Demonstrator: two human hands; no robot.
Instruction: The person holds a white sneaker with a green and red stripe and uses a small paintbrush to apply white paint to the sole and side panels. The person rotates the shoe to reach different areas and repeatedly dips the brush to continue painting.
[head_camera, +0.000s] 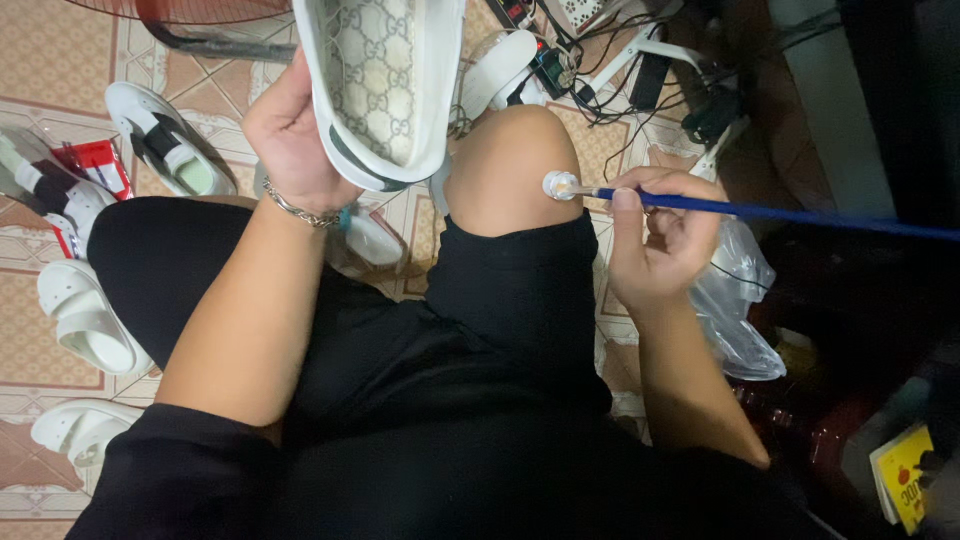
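My left hand (290, 135) holds a white sneaker (385, 85) up by its heel end, the patterned insole facing me. My right hand (660, 235) grips a long blue-handled brush (780, 212). The brush tip dips into a small round white cap (560, 184) that rests on my bare right knee (510, 170). A metal bracelet sits on my left wrist. I sit cross-legged in black clothes on a tiled floor.
Other white shoes lie on the floor at left: a sneaker (165, 135), another one (50, 190) by a red box, and two slides (85, 320). A clear plastic bag (740, 300) lies by my right hand. Cables and a power strip (600, 60) sit beyond the knee. A fan base (200, 30) stands top left.
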